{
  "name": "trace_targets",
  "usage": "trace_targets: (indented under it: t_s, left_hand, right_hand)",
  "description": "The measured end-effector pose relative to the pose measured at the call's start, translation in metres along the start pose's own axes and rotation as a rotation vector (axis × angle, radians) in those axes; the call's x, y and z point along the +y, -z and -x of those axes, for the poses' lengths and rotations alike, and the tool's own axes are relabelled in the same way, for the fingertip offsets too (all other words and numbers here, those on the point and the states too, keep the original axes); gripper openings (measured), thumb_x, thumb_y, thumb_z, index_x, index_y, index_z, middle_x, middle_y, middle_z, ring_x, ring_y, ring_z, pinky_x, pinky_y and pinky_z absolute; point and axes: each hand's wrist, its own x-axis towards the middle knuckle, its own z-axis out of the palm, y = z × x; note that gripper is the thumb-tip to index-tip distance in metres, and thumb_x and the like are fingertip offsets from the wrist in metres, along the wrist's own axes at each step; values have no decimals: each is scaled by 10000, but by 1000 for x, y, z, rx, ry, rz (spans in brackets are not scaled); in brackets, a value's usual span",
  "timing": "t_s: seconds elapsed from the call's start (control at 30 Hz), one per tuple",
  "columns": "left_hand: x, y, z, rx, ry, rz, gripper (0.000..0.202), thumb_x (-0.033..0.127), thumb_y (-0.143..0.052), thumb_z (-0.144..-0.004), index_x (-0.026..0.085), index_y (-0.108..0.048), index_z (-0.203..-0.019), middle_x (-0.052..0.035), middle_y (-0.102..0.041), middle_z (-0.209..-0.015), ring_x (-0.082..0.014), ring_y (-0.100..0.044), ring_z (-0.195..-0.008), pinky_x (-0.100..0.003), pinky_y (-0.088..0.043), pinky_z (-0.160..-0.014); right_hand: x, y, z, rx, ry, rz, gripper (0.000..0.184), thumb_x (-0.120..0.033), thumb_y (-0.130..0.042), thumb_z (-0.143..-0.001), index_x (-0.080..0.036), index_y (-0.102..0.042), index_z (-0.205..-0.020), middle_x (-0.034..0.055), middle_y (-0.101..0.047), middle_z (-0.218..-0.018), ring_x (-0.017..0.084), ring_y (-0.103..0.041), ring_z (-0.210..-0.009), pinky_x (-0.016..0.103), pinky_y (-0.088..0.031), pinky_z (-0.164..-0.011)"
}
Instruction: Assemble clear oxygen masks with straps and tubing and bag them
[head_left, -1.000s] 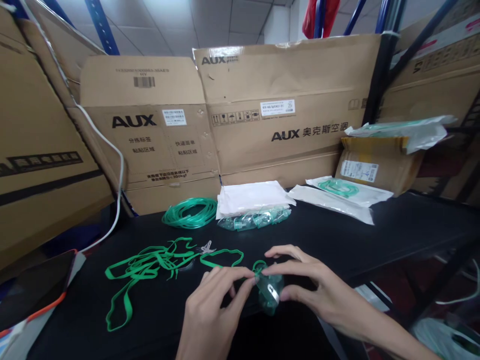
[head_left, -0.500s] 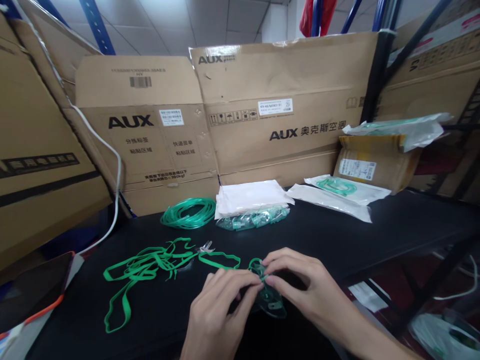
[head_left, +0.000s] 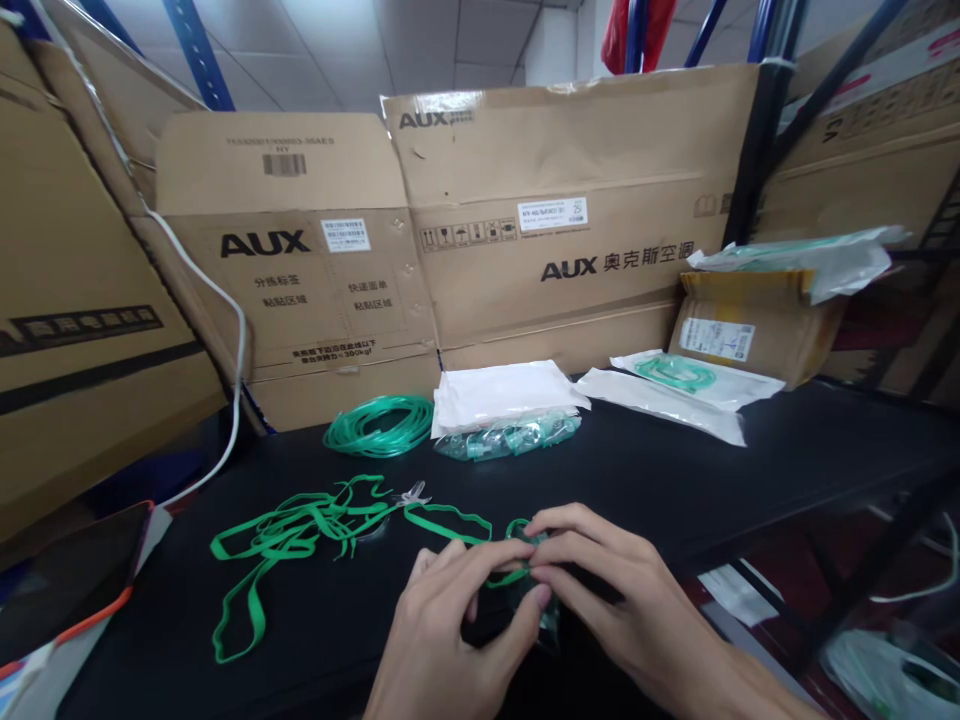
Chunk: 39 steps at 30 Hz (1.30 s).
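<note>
A transparent green oxygen mask [head_left: 550, 628] is between my two hands at the table's front edge, mostly covered by fingers. My left hand [head_left: 461, 625] holds it from the left, the thumb lying along it. From the right, my right hand [head_left: 611, 580] pinches with thumb and fingertips where a green elastic strap [head_left: 508, 579] meets the mask. The exact spot under the fingertips is hidden. Just beyond lies another loop of green strap [head_left: 450, 527]. A tangle of green elastic straps [head_left: 300, 530] rests to the left, beside small clear plastic pieces [head_left: 412, 494].
Coiled green tubing [head_left: 379, 427] lies behind, next to white packets [head_left: 506, 397] over bagged clear-green parts [head_left: 510, 438]. Flat packages [head_left: 664, 403] and a small carton [head_left: 750, 325] stand back right. A tablet-like device [head_left: 71, 575] with an orange edge is at left; large cardboard [head_left: 562, 220] walls the back.
My left thumb has spread downward over the mask, and the right fingers have closed in toward the left. The strap now shows between the hands; less of the mask is visible.
</note>
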Motion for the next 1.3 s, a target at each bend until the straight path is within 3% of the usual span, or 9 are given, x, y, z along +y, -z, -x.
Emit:
trace_targets:
  t_s: [0.2, 0.4, 1.03, 1.2, 1.3]
  left_hand:
    - [4, 5, -2, -30, 35, -26, 121, 244, -696, -901, 312, -724, -997, 67, -755, -814, -161, -595, -575, -326, -463, -687]
    - [3, 6, -1, -54, 79, -75, 87, 263, -682, -904, 302, -715, -974, 39, -723, -759, -179, -563, -590, -366, -478, -785]
    - [-7, 15, -3, 9, 155, -77, 68, 326, -671, -917, 303, -712, -967, 43, -755, -885, -180, -571, -629, -338, -468, -736]
    - [-11, 12, -2, -7, 101, -30, 77, 342, -715, -916, 318, -742, -984, 61, -721, -793, -164, -549, -587, -330, -483, -729]
    - [-15, 8, -1, -22, 119, -3, 122, 373, -743, -909, 331, -763, -1021, 59, -676, -711, -173, -561, -597, -331, -514, -741]
  right_hand:
    - [-1, 5, -1, -25, 13, 33, 153, -126, -590, -1019, -229, -703, -1034, 66, -689, -1159, 174, -690, -1033, 248, -535, -912]
    - [-4, 15, -4, -42, -16, 38, 128, -152, -599, -1019, -236, -688, -979, 61, -693, -1131, 186, -688, -1015, 267, -534, -897]
    - [-2, 60, -10, 135, -86, 132, 84, -265, -656, -1004, -270, -715, -944, 50, -706, -1118, 220, -698, -1025, 304, -526, -882]
    - [0, 53, -10, 104, -107, 54, 86, -281, -679, -997, -268, -735, -933, 29, -729, -1059, 200, -707, -996, 277, -535, -874]
    - [4, 40, -6, -12, -92, 31, 134, -289, -711, -981, -281, -751, -1109, 24, -746, -1105, 187, -715, -1014, 266, -553, -905]
